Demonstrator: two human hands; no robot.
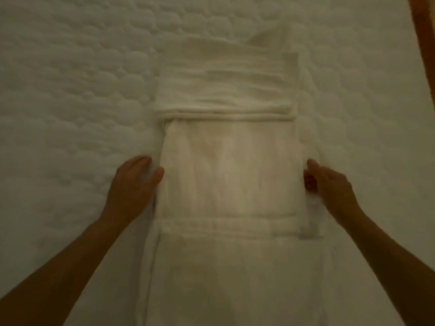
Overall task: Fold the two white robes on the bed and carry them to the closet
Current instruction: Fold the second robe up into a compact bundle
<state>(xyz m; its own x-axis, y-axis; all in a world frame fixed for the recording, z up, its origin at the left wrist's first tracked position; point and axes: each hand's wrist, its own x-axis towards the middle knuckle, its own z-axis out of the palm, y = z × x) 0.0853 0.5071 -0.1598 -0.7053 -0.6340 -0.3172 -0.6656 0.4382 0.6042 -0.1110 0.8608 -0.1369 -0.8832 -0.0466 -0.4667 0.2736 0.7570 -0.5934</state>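
**While both hands flank it, one robe lies half folded on the bed**

Though the picture is dim and a little blurred, the layout reads well enough. At the left, the quilted bed (70, 78) carries everything. The left hand (134, 182) sits at the left edge of the robe (230, 175). Its fingers (141, 160) are curled, and a bit of white cloth shows between them and the thumb, so it looks to be pinching that edge.

The robe lies in the middle of the bed as a long strip running away from the person. A doubled panel is laid over the strip between the two hands, and more folded cloth lies beyond a thick seam. A second robe is not in view.

This cloth looks thick, soft and limp. It will sag and slide open if lifted by one corner, so it is best held at both side edges together. It is likely light enough to carry, yet bulky.

The right hand (329, 184) is at the robe's right edge, with one finger stretched forward and the thumb tucked low against the cloth. Whether it grips the edge or only touches it, I cannot tell. An orange strip (421, 31) crosses the far right corner.
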